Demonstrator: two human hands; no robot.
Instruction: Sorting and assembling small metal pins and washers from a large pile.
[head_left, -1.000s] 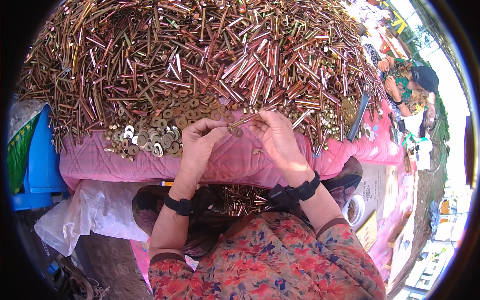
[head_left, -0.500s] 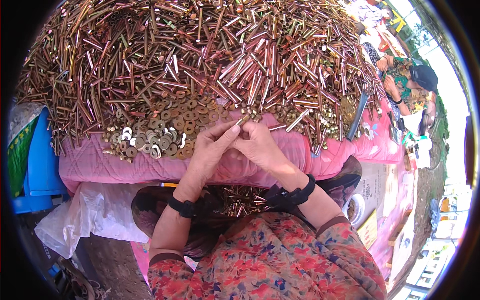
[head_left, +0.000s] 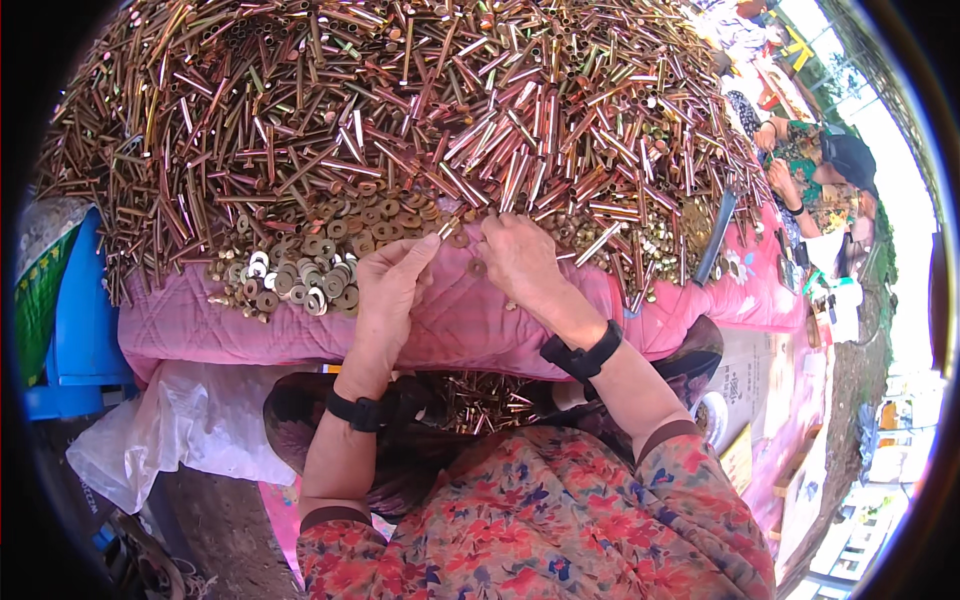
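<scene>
The bare left hand (head_left: 385,285), at the centre of the frame, pinches a short, gold-coloured, cylindrical metal piece (head_left: 447,229) between thumb and fingers. The bare right hand (head_left: 525,262), just right of centre, is apart from it, fingers bent down at the near edge of a heap of long, slender, copper-coloured metal tubes (head_left: 400,110). Whether its fingertips grip a part cannot be determined.

Progress, as judged from the layout: one piece is in hand; the bulk of the stock lies loose. The tubes fill the upper frame. Flat, round, brass-coloured washers (head_left: 320,265) lie left of centre on a pink quilted cloth (head_left: 230,320). More slender metal parts (head_left: 487,398) lie below the cloth edge, lower centre; whether these are completed cannot be determined.
</scene>
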